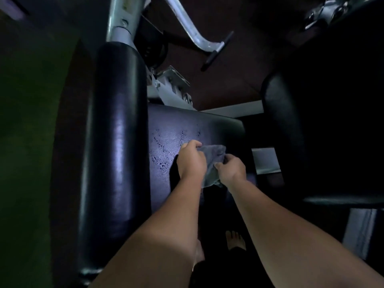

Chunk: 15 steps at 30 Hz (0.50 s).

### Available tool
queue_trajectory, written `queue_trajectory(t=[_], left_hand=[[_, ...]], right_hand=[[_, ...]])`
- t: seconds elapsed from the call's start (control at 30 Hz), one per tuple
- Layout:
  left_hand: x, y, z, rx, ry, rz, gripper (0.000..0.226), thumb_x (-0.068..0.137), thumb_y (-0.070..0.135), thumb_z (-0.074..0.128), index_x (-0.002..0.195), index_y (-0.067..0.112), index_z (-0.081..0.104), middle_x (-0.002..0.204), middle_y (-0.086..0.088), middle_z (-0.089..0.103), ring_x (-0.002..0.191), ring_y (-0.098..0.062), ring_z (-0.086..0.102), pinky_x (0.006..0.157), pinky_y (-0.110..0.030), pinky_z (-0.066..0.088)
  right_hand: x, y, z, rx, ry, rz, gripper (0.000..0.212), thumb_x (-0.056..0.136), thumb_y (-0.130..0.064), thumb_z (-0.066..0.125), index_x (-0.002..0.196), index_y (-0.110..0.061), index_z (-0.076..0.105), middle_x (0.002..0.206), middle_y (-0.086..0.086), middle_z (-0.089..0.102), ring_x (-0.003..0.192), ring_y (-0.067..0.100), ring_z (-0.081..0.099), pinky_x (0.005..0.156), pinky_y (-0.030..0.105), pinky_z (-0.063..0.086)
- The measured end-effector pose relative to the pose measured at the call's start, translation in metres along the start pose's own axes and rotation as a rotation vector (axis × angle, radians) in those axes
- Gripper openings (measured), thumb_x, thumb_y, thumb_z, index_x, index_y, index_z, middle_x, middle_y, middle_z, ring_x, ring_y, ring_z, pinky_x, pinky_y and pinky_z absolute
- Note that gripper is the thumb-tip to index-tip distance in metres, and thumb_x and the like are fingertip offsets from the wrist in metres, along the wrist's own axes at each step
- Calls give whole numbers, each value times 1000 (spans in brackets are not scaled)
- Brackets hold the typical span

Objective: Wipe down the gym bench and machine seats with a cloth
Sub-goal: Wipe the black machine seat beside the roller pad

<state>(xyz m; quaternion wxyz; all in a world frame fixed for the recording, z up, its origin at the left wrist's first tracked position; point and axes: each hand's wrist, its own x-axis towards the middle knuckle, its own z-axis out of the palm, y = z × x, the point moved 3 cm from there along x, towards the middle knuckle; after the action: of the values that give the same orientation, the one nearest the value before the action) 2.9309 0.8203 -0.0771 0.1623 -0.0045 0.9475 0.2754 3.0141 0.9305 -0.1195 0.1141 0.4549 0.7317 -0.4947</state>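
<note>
Over the dark padded machine seat (187, 129), you hold a grey cloth (214, 161) between both hands: your left hand (192, 161) grips its upper edge, your right hand (231, 169) pinches its side. Worn specks mark the seat's vinyl. A long black backrest pad (116, 132) runs along the seat's left.

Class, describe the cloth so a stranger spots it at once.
A long black pad stands left; beside it lies the flat seat. Over that seat the left hand and right hand grip the cloth, the only crumpled grey thing among black padding.
</note>
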Motion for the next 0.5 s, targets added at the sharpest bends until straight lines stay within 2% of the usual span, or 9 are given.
queue_trajectory(t=[0.07, 0.13, 0.17, 0.27, 0.43, 0.5], left_hand=[[9, -7, 12, 65, -8, 33, 33, 96, 10, 57, 122, 26, 71, 131, -4, 60, 103, -25, 62, 92, -36, 52], [12, -10, 18, 189, -26, 94, 38, 98, 15, 58, 133, 27, 65, 135, -3, 58, 118, -26, 54, 99, -41, 47], [13, -11, 19, 276, -31, 122, 40, 99, 19, 57, 137, 30, 62, 137, 0, 58, 123, -25, 49, 100, -41, 44], [7, -7, 13, 462, -46, 178, 42, 102, 27, 54, 144, 33, 56, 143, 4, 58, 131, -23, 44, 104, -40, 36], [-27, 26, -25, 525, -61, 281, 45, 102, 30, 53, 147, 26, 52, 152, 1, 52, 147, -23, 34, 124, -42, 15], [-41, 42, -51, 544, -89, 326, 49, 102, 36, 52, 150, 25, 50, 162, -1, 42, 155, -24, 24, 129, -44, 6]], right_hand=[[11, 5, 8, -107, 16, -34, 44, 93, -22, 68, 135, -16, 61, 128, 12, 66, 116, 31, 63, 90, 30, 49], [13, 7, 12, -265, 22, -120, 64, 94, -26, 68, 152, -22, 42, 146, 10, 48, 130, 32, 50, 106, 38, 45], [11, 6, 13, -350, 29, -181, 69, 94, -29, 68, 156, -24, 36, 153, 8, 39, 135, 31, 42, 109, 40, 42], [5, 3, 13, -520, 63, -366, 66, 95, -36, 62, 155, -25, 38, 162, 3, 32, 144, 28, 31, 114, 42, 34], [-8, 1, 7, -566, 15, -549, 60, 97, -35, 57, 153, -19, 44, 163, 8, 35, 150, 27, 29, 124, 42, 22], [-11, -1, 6, -591, -30, -612, 62, 100, -36, 52, 157, -15, 38, 166, 10, 31, 153, 27, 26, 126, 41, 19]])
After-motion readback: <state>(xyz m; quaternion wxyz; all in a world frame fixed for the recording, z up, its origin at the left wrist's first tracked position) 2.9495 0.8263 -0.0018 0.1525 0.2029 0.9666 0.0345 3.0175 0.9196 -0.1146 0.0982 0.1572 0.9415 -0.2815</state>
